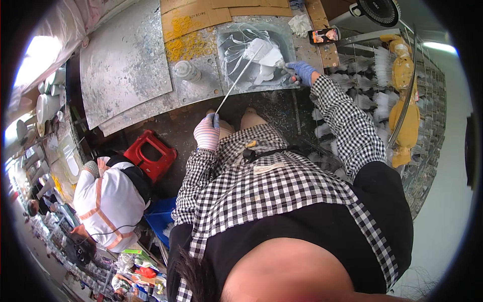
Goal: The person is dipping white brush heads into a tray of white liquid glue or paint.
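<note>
My left hand (207,133), in a pink-and-white striped glove, is closed round the lower end of a thin white rod (234,85). The rod slants up over a shallow grey tray (229,43) on the bench, its far end near a white, paste-like mass (264,53). Thin pale strands (236,36) loop along the tray's left side. At the tray's right edge is my right hand (303,73) in a blue glove. Its fingers are bent together beside the white mass; what they hold is too small to make out.
Left of the tray stand a translucent bottle (187,71) and a large speckled grey board (126,60). Yellow rings (183,43) lie on cardboard behind. A phone (324,35) and a fan (380,11) are far right, above racks of white pieces (357,75). A red stool (151,155) and another person (108,201) are at left.
</note>
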A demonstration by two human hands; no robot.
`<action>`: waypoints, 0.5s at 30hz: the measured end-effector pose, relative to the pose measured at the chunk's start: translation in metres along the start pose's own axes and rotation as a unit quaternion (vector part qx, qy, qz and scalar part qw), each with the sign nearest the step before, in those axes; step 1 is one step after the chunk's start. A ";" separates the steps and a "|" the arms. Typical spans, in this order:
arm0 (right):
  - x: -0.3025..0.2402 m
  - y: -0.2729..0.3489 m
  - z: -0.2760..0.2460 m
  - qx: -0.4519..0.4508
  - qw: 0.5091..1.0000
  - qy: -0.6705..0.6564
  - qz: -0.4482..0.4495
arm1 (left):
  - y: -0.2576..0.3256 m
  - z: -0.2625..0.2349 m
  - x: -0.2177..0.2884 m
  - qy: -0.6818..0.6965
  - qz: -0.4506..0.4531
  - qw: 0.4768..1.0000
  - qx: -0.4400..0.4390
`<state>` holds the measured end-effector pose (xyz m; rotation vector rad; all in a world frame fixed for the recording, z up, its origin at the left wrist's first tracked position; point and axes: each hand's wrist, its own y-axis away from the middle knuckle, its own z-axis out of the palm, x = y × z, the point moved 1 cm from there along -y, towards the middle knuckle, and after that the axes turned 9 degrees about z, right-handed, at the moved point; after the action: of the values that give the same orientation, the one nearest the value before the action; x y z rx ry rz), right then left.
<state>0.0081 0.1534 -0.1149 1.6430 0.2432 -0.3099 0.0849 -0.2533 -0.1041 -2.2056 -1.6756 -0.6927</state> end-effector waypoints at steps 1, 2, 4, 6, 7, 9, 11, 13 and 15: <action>0.007 -0.005 0.004 -0.013 0.998 -0.061 0.026 | -0.004 0.002 0.000 0.003 0.009 1.000 -0.005; 0.010 -0.010 0.009 -0.013 0.997 -0.066 0.027 | -0.008 0.005 0.001 0.007 0.019 1.000 -0.010; 0.011 -0.019 0.021 -0.062 0.993 -0.098 0.036 | -0.013 0.015 0.002 -0.008 0.044 0.999 -0.008; 0.006 -0.020 0.031 -0.078 0.990 -0.106 0.048 | -0.017 0.028 0.002 -0.032 0.059 0.997 -0.040; 0.002 -0.021 0.035 -0.063 0.995 -0.072 0.030 | -0.017 0.034 0.000 -0.042 0.057 0.996 -0.045; -0.002 -0.016 0.035 -0.040 0.999 -0.011 -0.007 | -0.022 0.042 -0.009 -0.061 0.051 0.995 -0.055; -0.004 -0.005 0.032 -0.064 0.998 -0.020 0.002 | -0.029 0.048 -0.016 -0.083 0.058 0.993 -0.056; -0.006 0.006 0.031 -0.068 0.997 -0.018 -0.021 | -0.035 0.055 -0.021 -0.088 0.060 0.993 -0.052; -0.010 0.034 0.033 -0.044 0.999 -0.010 -0.022 | -0.038 0.056 -0.020 -0.095 0.047 0.993 -0.059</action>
<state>0.0085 0.1176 -0.0824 1.5494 0.2747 -0.3438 0.0557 -0.2308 -0.1640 -2.4869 -1.6412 -0.5876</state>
